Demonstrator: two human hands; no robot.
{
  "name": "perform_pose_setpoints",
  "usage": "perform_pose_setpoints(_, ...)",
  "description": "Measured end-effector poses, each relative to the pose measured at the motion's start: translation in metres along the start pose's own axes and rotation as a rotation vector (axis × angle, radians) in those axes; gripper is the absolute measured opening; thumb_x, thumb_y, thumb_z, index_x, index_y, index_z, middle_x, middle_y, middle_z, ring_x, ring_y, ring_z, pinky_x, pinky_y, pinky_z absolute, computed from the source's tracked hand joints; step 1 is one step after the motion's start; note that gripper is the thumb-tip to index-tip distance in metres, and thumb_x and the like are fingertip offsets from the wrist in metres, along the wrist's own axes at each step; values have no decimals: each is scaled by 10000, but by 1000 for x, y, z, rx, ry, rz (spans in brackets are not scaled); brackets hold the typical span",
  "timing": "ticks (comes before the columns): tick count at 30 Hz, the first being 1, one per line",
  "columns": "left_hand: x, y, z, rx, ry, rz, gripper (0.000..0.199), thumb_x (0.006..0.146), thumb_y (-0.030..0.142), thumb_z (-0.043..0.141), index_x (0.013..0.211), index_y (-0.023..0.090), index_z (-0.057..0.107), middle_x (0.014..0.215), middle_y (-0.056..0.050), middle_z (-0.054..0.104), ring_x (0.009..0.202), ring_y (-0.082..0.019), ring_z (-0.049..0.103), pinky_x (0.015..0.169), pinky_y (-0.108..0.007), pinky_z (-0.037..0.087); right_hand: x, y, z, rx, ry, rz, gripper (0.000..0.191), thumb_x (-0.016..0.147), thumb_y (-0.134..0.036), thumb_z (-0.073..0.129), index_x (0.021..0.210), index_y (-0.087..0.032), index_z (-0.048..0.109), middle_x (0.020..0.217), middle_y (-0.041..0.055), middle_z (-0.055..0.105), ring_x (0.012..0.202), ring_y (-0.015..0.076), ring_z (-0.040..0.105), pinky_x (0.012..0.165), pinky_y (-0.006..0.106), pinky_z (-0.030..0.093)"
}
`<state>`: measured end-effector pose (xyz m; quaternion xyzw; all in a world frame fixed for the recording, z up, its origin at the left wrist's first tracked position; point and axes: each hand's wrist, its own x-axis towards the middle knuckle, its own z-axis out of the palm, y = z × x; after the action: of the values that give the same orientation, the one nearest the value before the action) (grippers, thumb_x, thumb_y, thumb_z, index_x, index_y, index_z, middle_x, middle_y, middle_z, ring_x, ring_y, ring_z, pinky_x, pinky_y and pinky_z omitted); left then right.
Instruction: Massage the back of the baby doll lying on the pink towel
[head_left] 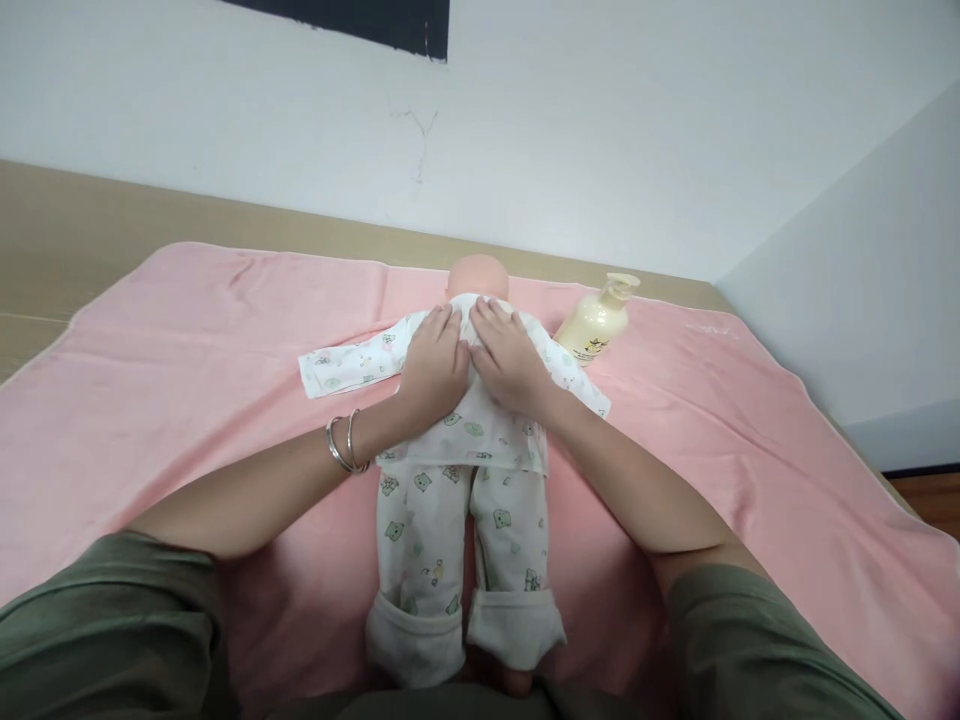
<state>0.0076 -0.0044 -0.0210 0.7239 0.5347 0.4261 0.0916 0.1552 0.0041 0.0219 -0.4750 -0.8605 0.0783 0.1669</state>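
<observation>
A baby doll [474, 440] lies stretched out, its bald head [478, 275] at the far end and its legs toward me. It wears a white printed top and matching trousers [424, 530] with turned-up cuffs. My left hand [437, 362] rests flat on the left of its upper torso, fingers extended. Beside it, my right hand [510, 358] lies flat on the right half, fingers also stretched out. The two hands nearly meet in the middle. Neither holds anything. No facial features of the doll show, and my hands cover much of its upper torso.
A cream pump bottle [598, 320] leans at a tilt by the doll's right-side sleeve. Underneath everything spreads a pink blanket [247, 340] on a wooden surface [90, 205]. A white wall [585, 130] rises behind, with another at the right.
</observation>
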Motion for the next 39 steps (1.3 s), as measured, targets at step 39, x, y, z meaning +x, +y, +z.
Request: perform_pose_setpoints(39,3,20,-21,280,-147,86,495,981,257,314,1321,10,574,1431,-243,581,1415,-331,495,1222,-524,380,14,17,-3,58,79,120,587,977,-279,374,1497,-17,447,1601,194,396,1528,324,331,1284,530,259)
